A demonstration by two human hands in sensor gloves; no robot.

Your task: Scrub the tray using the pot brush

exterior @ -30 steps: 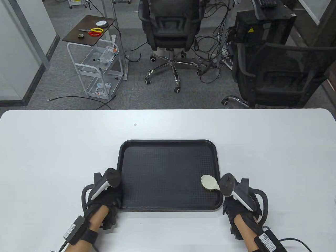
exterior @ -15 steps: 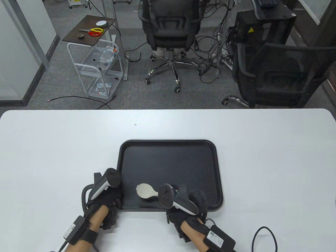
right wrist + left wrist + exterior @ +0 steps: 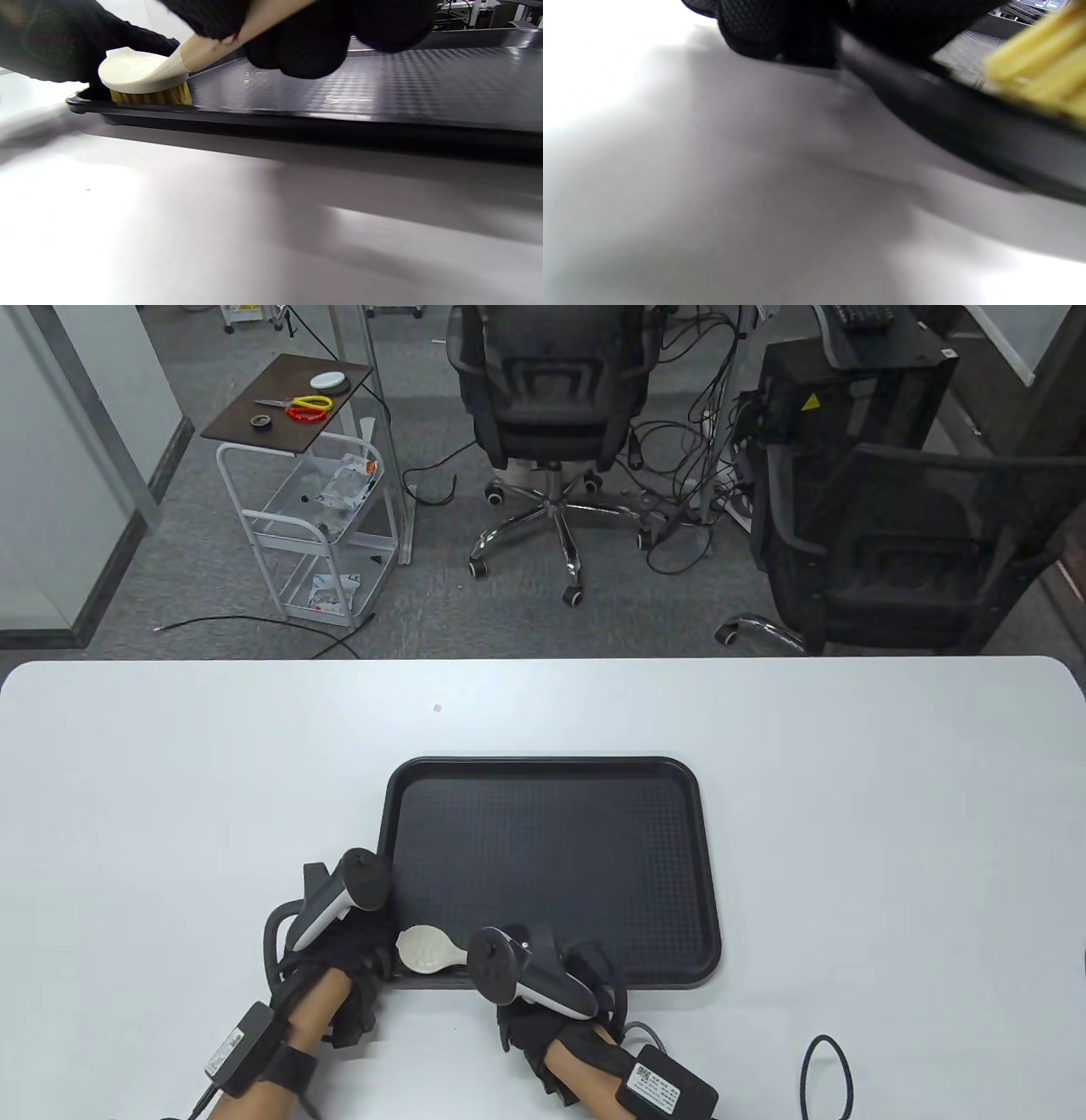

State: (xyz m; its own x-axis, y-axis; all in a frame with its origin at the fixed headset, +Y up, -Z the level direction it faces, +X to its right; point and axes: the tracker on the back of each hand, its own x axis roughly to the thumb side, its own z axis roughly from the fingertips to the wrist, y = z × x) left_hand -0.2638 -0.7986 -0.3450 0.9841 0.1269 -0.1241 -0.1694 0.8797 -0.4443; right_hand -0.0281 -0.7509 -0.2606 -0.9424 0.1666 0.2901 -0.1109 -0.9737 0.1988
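Tray (image 3: 551, 865) sits flat on the white table (image 3: 848, 814), black and textured, its near edge close to the person, and the action is down in its near-left corner. The pot brush (image 3: 428, 950) is right there, white round head up, yellow bristles (image 3: 148, 97) down on the tray floor, pressed in against the raised rim. From the right wrist view the bristles stand on the tray just inside the lip, the pale handle (image 3: 220, 46) slanting up into the gloved fingers (image 3: 297, 46).

The right hand (image 3: 551, 984) grips that handle, fingers curled around it, the tracker on its back pointing toward the brush head. It hovers over the tray's near edge, the forearm running off the bottom of the table view with a black box strapped at the wrist and a cable looping on the table beside it.

The left hand (image 3: 339, 933) is at the tray's near-left corner, just beside the brush head. Its gloved fingers (image 3: 780, 29) come down onto the tray's rim (image 3: 946, 110) in the blurred left wrist view, holding that corner; how far they wrap under it, I cannot tell. A smear of yellow bristles shows at that view's right edge.

Beyond the table, two black office chairs (image 3: 551, 390), a small white cart (image 3: 314, 517) and tangled cables on the grey floor.
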